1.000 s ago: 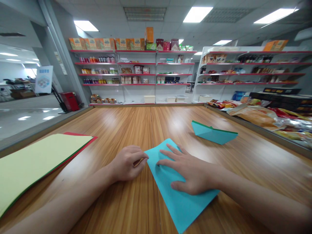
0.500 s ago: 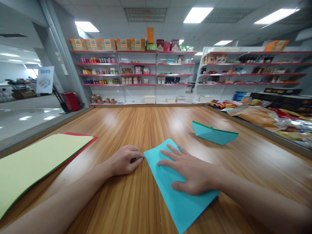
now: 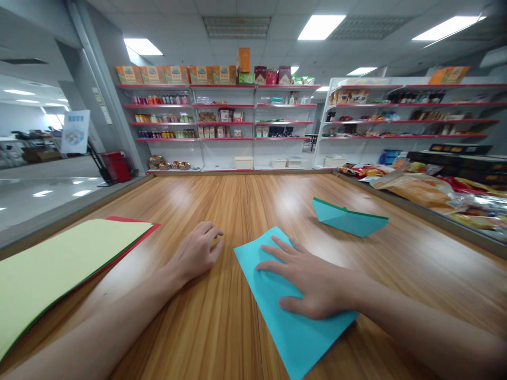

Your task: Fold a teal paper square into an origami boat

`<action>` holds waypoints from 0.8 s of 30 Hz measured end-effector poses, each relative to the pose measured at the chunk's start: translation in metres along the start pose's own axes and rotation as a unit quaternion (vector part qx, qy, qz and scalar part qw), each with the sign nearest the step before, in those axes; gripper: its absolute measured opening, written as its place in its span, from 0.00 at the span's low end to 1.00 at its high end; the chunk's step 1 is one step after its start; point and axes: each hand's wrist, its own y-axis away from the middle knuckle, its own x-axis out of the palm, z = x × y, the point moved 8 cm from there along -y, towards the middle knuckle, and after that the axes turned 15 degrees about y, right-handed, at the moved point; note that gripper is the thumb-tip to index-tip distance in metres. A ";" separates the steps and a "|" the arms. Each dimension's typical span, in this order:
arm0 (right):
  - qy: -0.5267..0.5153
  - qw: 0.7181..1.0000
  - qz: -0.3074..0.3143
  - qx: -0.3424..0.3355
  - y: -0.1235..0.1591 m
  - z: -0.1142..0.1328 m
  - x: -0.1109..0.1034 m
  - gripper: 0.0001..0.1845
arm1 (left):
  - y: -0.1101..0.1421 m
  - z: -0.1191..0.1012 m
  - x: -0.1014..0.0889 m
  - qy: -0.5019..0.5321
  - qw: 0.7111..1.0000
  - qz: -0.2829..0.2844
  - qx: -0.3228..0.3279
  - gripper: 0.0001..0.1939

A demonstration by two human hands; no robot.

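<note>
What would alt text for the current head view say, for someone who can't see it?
A person's right hand lies spread on blue paper on a wooden table; the left hand, loosely curled, is beside the paper without touching it. Beyond, to the right, is a folded blue-and-green paper shape; a paper stack lies left, with stocked shelves behind.

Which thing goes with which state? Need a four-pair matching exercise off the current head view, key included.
Things:
1. Left hand
2. Right hand
3. Folded paper shape
4. Stack of sheets

States:
A. Spread flat on the blue paper
B. Pale yellow on top, with red and green edges showing underneath
C. Loosely curled, close to the blue paper but not touching it
D. Blue with a green upper edge

Pairs: 1-C, 2-A, 3-D, 4-B
</note>
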 end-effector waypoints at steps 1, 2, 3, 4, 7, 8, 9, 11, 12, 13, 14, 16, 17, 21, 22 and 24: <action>0.001 1.000 0.000 0.000 0.000 0.000 0.000 0.37 | 0.000 -0.002 0.000 0.006 1.000 0.002 0.006 0.06; 0.003 1.000 0.002 0.001 0.000 0.000 0.000 0.37 | 0.000 -0.006 0.001 0.014 1.000 0.010 0.014 0.06; 0.004 1.000 0.004 0.002 0.000 0.000 0.000 0.37 | 0.000 -0.010 0.003 0.023 0.999 0.025 0.028 0.06; 0.004 1.000 0.005 0.003 0.000 0.000 0.000 0.37 | 0.001 -0.016 0.006 0.036 0.997 0.048 0.045 0.06; -0.003 1.000 0.004 0.004 0.000 -0.001 0.001 0.37 | 0.006 -0.030 0.017 0.081 0.984 0.122 0.099 0.08; -0.005 1.000 0.002 0.003 0.000 0.000 0.001 0.37 | 0.007 -0.033 0.019 0.095 0.980 0.138 0.110 0.09; -0.005 1.000 0.001 0.003 0.000 0.000 0.001 0.37 | 0.008 -0.034 0.020 0.106 0.977 0.146 0.116 0.10; -0.002 1.000 0.002 0.004 0.000 0.000 0.001 0.37 | 0.009 -0.033 0.021 0.123 0.974 0.151 0.117 0.11; -0.002 1.000 0.003 0.004 0.000 0.000 0.001 0.37 | 0.009 -0.033 0.021 0.130 0.973 0.153 0.116 0.11; -0.002 1.000 0.003 0.004 0.000 0.000 0.001 0.37 | 0.009 -0.032 0.021 0.136 0.972 0.156 0.115 0.11; -0.004 1.000 0.003 0.005 0.000 0.000 0.001 0.37 | 0.008 -0.032 0.021 0.141 0.971 0.157 0.115 0.11; -0.006 1.000 0.002 0.004 0.000 0.001 0.000 0.37 | 0.008 -0.033 0.020 0.152 0.968 0.158 0.118 0.11; -0.006 1.000 0.001 0.004 0.000 0.001 0.000 0.37 | 0.008 -0.034 0.020 0.158 0.967 0.157 0.121 0.11; -0.006 1.000 0.004 0.006 0.000 0.000 0.000 0.36 | 0.010 -0.035 0.018 0.167 0.966 0.152 0.128 0.11; -0.006 1.000 0.005 0.006 0.000 0.001 0.001 0.36 | 0.010 -0.034 0.018 0.164 0.966 0.152 0.127 0.11; -0.004 1.000 0.007 0.006 0.000 0.001 0.001 0.36 | 0.011 -0.034 0.019 0.157 0.967 0.156 0.127 0.11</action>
